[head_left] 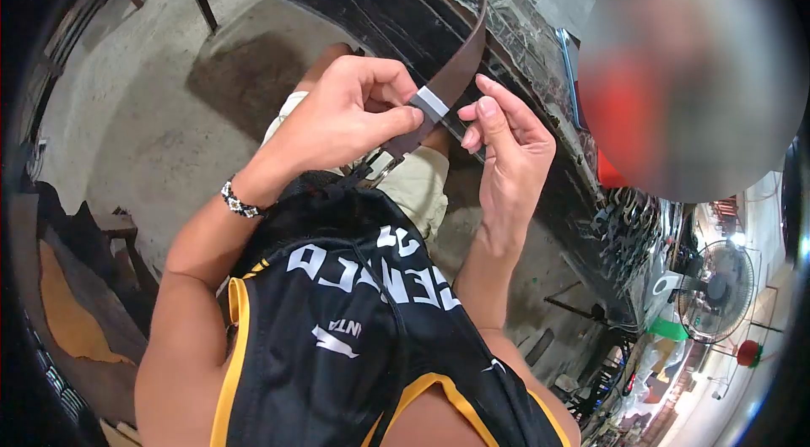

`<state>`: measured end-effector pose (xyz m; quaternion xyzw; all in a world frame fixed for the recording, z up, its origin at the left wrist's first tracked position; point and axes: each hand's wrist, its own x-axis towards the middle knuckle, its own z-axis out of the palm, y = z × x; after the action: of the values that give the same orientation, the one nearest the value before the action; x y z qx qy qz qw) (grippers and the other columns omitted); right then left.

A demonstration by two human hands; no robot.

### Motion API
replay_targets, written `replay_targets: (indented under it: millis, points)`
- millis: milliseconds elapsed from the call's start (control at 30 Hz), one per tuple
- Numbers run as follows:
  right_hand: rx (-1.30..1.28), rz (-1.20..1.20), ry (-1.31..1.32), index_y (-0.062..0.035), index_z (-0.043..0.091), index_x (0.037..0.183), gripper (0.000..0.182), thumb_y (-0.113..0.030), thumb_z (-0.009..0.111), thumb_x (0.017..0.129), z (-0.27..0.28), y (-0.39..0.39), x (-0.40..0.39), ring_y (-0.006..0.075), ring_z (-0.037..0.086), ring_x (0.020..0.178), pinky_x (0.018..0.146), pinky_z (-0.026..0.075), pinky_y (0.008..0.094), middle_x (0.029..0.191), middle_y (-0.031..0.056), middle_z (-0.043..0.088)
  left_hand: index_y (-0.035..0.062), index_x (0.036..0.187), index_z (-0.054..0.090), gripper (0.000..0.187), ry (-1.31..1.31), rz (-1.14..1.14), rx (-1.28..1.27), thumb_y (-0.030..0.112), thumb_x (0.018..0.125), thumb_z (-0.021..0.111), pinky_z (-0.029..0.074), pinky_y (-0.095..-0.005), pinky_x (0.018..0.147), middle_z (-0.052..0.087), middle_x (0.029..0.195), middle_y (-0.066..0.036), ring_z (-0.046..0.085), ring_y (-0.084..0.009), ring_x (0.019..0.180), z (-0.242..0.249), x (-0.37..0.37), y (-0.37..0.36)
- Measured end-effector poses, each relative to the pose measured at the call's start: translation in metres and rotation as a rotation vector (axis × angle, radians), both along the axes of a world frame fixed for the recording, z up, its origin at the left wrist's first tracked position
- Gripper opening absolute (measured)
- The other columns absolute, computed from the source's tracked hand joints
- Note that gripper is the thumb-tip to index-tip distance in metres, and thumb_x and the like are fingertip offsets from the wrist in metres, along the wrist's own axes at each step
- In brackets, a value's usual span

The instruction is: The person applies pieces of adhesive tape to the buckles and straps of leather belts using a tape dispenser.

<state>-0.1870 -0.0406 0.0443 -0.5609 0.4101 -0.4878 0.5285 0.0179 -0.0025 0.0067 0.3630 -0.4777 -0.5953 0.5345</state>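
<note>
A dark brown belt (462, 67) runs down from the workbench toward my lap, with a silver metal buckle piece (432, 102) across it. My left hand (359, 105) is closed on the belt at this buckle piece, its thumb pressing from the front and its other fingers partly hidden behind. Just right of the buckle is my right hand (512, 139), raised with the index finger extended and the other fingers loosely curled. Nothing clear shows between those fingers. Below the left thumb, a short end of the belt hangs over my lap.
A dark, worn workbench (540, 168) slants along my right side, with a phone-like object (567, 67) at its edge. Many dark metal pieces (629, 223) lie farther along. A fan (715, 291) stands at right. Across the bench is a blurred person (692, 75).
</note>
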Motion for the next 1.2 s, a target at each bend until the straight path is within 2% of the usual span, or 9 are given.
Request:
replay_targets:
  millis: [200, 333, 567, 767, 1200]
  points:
    - [-0.027, 0.075, -0.005, 0.0049, 0.057, 0.139, 0.048, -0.009, 0.072, 0.095, -0.001, -0.001, 0.001, 0.0099, 0.062, 0.063, 0.061, 0.05, 0.0232, 0.084, 0.0127, 0.073, -0.0015, 0.094, 0.065, 0.008, -0.021, -0.019, 0.003, 0.005, 0.092, 0.07, 0.051, -0.0226, 0.067, 0.072, 0.085, -0.002, 0.064, -0.0053, 0.075, -0.003, 0.002, -0.003]
    - [-0.042, 0.121, 0.034, 0.0051, 0.049, 0.145, 0.056, -0.005, 0.07, 0.095, 0.008, 0.004, 0.001, 0.0096, 0.061, 0.064, 0.062, 0.05, 0.0232, 0.084, 0.0124, 0.073, -0.0011, 0.093, 0.066, 0.008, -0.033, -0.005, 0.001, 0.005, 0.092, 0.07, 0.051, -0.0222, 0.067, 0.071, 0.085, -0.002, 0.064, -0.0048, 0.075, 0.0, -0.001, -0.002]
    - [-0.09, 0.276, 0.226, -0.0011, 0.053, 0.145, 0.053, -0.001, 0.069, 0.094, 0.018, 0.008, 0.013, 0.0081, 0.062, 0.072, 0.063, 0.049, 0.0224, 0.081, 0.0036, 0.068, -0.001, 0.092, 0.066, 0.009, -0.111, 0.027, -0.033, 0.007, 0.091, 0.069, 0.051, -0.0226, 0.066, 0.07, 0.083, -0.001, 0.063, -0.0049, 0.074, 0.006, 0.0, 0.003]
    - [-0.197, 0.235, 0.351, -0.0042, 0.055, 0.143, 0.053, 0.004, 0.067, 0.092, 0.016, 0.008, 0.021, 0.0072, 0.061, 0.071, 0.068, 0.051, 0.023, 0.078, 0.0027, 0.067, -0.0015, 0.091, 0.066, 0.01, -0.207, 0.066, -0.074, 0.008, 0.09, 0.069, 0.051, -0.0242, 0.066, 0.068, 0.081, -0.001, 0.063, -0.0059, 0.074, 0.008, -0.004, 0.003]
    - [-0.259, 0.151, 0.492, -0.0012, 0.055, 0.141, 0.051, -0.001, 0.068, 0.092, 0.006, 0.008, 0.028, 0.0069, 0.059, 0.066, 0.061, 0.048, 0.0239, 0.072, 0.0047, 0.065, -0.0053, 0.086, 0.065, 0.013, -0.44, 0.208, -0.165, 0.007, 0.089, 0.069, 0.052, -0.0262, 0.062, 0.068, 0.073, -0.006, 0.063, -0.0078, 0.068, 0.009, -0.01, 0.007]
